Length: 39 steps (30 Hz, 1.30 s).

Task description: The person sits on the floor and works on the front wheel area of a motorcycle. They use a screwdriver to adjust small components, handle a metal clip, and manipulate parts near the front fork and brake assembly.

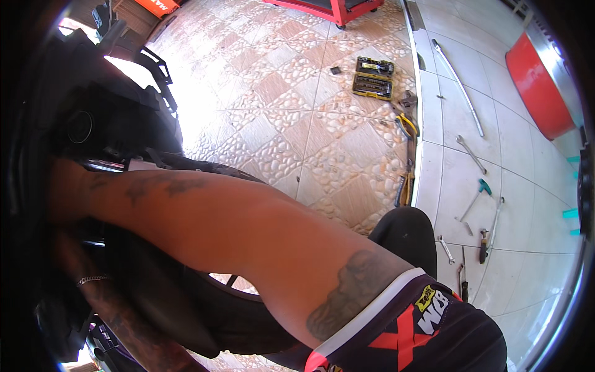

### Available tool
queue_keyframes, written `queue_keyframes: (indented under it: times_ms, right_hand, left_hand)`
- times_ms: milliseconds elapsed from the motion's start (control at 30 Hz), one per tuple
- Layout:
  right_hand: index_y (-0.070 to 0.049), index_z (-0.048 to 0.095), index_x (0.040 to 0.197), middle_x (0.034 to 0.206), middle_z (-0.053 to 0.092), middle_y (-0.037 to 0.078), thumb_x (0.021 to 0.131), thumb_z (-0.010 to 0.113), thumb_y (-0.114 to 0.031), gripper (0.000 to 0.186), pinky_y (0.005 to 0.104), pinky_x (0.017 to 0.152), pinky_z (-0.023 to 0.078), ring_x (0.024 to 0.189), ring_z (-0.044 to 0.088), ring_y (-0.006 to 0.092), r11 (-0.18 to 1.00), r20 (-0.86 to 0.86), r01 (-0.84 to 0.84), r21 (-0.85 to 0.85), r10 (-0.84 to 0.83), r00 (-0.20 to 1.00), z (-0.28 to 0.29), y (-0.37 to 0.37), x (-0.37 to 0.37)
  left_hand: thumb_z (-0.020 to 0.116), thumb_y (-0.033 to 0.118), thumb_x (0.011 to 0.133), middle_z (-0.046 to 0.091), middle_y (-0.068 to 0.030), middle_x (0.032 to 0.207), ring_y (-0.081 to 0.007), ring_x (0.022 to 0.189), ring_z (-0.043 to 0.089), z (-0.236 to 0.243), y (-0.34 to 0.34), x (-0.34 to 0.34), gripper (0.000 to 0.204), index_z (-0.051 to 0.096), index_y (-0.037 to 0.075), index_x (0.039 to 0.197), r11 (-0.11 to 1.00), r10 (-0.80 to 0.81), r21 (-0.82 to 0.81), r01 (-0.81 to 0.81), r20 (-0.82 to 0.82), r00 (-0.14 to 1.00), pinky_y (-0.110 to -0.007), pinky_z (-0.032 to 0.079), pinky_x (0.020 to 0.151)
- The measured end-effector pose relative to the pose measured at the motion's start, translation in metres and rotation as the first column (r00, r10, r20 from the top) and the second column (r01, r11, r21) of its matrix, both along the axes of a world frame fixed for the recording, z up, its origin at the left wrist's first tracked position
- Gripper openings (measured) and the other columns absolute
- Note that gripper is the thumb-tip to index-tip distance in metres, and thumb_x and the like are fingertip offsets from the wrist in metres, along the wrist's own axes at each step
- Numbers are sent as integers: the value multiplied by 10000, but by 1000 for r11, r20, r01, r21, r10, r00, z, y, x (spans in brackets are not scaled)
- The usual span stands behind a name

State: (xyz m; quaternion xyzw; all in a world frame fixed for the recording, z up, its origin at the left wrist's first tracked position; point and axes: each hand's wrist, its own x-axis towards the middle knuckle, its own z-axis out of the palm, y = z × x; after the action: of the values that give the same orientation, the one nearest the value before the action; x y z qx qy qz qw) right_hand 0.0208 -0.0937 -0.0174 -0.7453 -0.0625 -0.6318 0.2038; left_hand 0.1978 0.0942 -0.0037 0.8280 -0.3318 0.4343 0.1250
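Both my arms reach to the left into a dark vehicle body (118, 118) that looks like a motorbike with black panels. My right hand (67, 186) is in the shadow against it, at the end of the tattooed forearm crossing the picture. Just below is my left hand (67, 251), above a wrist with a chain bracelet (93, 280). Darkness and the vehicle hide the fingers of both hands, so I cannot make out what they touch or hold. A black, smooth, seat-like part (155, 291) lies between my two arms.
On the patterned floor lie an open bit-set case (373, 78) and yellow-handled pliers (406, 125). White tiles at right hold a long metal bar (458, 87), wrenches (471, 154), a teal T-handle tool (476, 199) and a ratchet (483, 246). A red wheeled cart (338, 12) and red drum (538, 87) stand farther off.
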Motion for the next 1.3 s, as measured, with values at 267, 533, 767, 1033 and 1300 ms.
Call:
queue_keyframes:
  times_ms: [267, 533, 767, 1033, 1300]
  right_hand:
    - [-52, 696, 1154, 1232, 674, 154, 901, 555, -314, 391, 502, 1030, 418, 1168, 619, 340, 999, -2, -36, 20, 36, 999, 15, 0, -26]
    - [-127, 697, 1206, 1242, 676, 119, 904, 553, -304, 378, 506, 1077, 389, 1206, 604, 338, 966, 290, 220, -138, -173, 941, -2, -13, -20]
    - [-139, 703, 1077, 1131, 681, 74, 877, 613, -251, 246, 462, 973, 483, 1119, 618, 292, 966, -116, 43, -256, -75, 990, -23, -32, -62]
    - [-91, 650, 1008, 1029, 641, 118, 863, 669, -166, 164, 433, 841, 515, 1013, 611, 314, 993, -227, 69, 98, -45, 973, -173, -93, -275]
    - [-45, 640, 956, 942, 673, 196, 893, 606, -181, 154, 495, 790, 513, 917, 651, 389, 173, -950, 975, 136, -255, 178, -366, -109, -619]
  left_hand:
    - [554, 176, 978, 671, -152, 1217, -240, 1107, 625, -5, 0, 6, 298, 672, -12, 1177, 993, -99, -78, 93, -73, 992, -352, 477, 974]
    - [561, 189, 983, 668, -148, 1215, -213, 1100, 616, -8, 2, 15, 330, 656, -41, 1200, 974, -194, -141, 175, -135, 972, -340, 469, 979]
    - [564, 207, 993, 663, -145, 1218, -195, 1102, 609, -10, -30, -22, 363, 639, -58, 1228, 870, -464, -340, 356, -324, 825, -331, 459, 991]
    - [527, 234, 1029, 582, -154, 1345, -213, 1220, 561, -2, -51, -75, 421, 558, -47, 1342, 758, -626, -563, 329, -488, 608, -347, 399, 1069]
    - [516, 226, 1035, 551, -146, 1399, -215, 1281, 521, -13, -43, -3, 415, 548, -33, 1358, 791, -603, -393, 470, -365, 709, -346, 342, 1134]
